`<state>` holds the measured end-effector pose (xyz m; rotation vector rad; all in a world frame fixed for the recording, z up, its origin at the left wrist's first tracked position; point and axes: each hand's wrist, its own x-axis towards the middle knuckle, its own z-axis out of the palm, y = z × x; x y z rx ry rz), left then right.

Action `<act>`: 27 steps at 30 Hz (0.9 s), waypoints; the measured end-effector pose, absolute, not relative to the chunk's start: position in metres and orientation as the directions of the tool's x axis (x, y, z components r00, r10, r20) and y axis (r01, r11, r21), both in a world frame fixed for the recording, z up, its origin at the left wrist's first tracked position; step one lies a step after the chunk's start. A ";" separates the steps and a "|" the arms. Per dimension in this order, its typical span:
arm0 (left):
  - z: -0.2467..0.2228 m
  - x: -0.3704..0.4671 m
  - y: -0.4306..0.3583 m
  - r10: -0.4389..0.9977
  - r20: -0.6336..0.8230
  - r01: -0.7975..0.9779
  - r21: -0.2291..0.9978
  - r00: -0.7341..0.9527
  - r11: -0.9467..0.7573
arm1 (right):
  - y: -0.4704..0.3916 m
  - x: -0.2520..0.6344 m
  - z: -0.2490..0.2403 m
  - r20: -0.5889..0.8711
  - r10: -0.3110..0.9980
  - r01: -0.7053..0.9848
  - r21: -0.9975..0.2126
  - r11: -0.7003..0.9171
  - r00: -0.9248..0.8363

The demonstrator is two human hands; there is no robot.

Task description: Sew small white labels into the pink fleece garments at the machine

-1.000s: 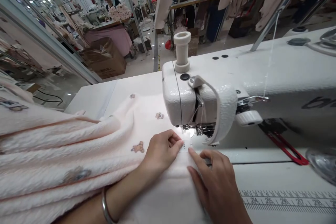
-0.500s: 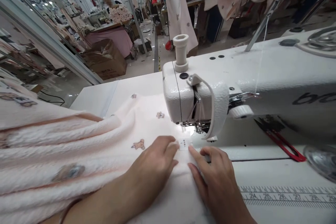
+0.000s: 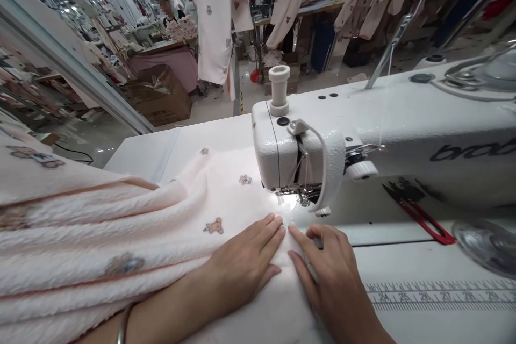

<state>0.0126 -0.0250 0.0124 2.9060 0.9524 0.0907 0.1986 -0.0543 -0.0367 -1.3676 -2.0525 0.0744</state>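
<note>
Pale pink fleece fabric (image 3: 226,199) with printed bears lies over the table, one edge beneath the needle area of a white sewing machine (image 3: 298,145). My left hand (image 3: 250,258) rests flat on it, fingers together and stretched toward the presser foot (image 3: 304,199). Most of the small white label seen earlier is now covered by these fingers. My right hand (image 3: 326,263) is at the fabric's right edge, index fingertip and thumb apart on the cloth, other fingers curled. A small greyish spot shows by those curled fingers; I cannot make out what it is.
Red-handled thread snips (image 3: 427,220) lie under the machine arm. A printed ruler scale (image 3: 435,296) runs along the table at right. Bunched fabric (image 3: 60,236) fills the left side. Beyond are hanging garments (image 3: 213,16), a cardboard box (image 3: 161,97) and a seated person (image 3: 165,8).
My left hand has gone from bent fingers at the label to lying flat over it. The right hand stays almost in place. The camera view has turned slightly.
</note>
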 end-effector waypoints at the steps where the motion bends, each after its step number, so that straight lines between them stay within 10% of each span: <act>1: 0.011 0.013 -0.025 0.594 0.037 0.589 0.093 0.803 -0.802 | -0.054 0.199 -0.037 0.490 0.840 0.803 -0.391 0.450 -0.232; 27: 0.000 -0.001 0.001 0.629 0.005 0.625 0.112 0.777 -0.773 | -0.026 0.184 -0.033 0.555 0.773 0.886 -0.129 0.445 -0.307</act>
